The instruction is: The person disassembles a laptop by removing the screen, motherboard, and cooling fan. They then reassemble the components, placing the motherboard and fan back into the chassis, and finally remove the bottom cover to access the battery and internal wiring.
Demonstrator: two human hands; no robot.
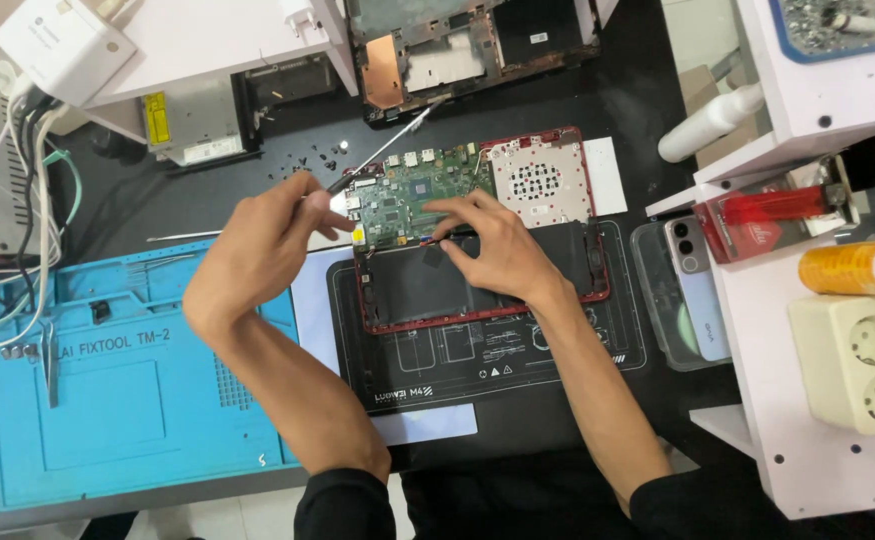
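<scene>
An opened red laptop base (477,300) is being worked on at the middle of the dark tabletop (157,200), where it is lying on a black work mat (497,365). A green circuit board (412,190) is seated in its upper half, with a perforated metal plate (539,182) just to the right of it and a black battery (407,285) below.

The left hand (262,250) is being held closed around a slim screwdriver (382,150), whose shaft is slanting up and to the right above the board's upper left corner; the tip seems to be hidden behind the fingers, so its contact point cannot be told. The right hand (492,245) is being pressed down with bent fingers on the lower edge of the circuit board, nothing being gripped in it.

A blue repair mat (107,400) is lying to the left, a phone (697,285) in a clear tray to the right, and another dismantled laptop shell (457,50) is resting at the top. Small black screws (307,160) are scattered near the upper left of the base.
</scene>
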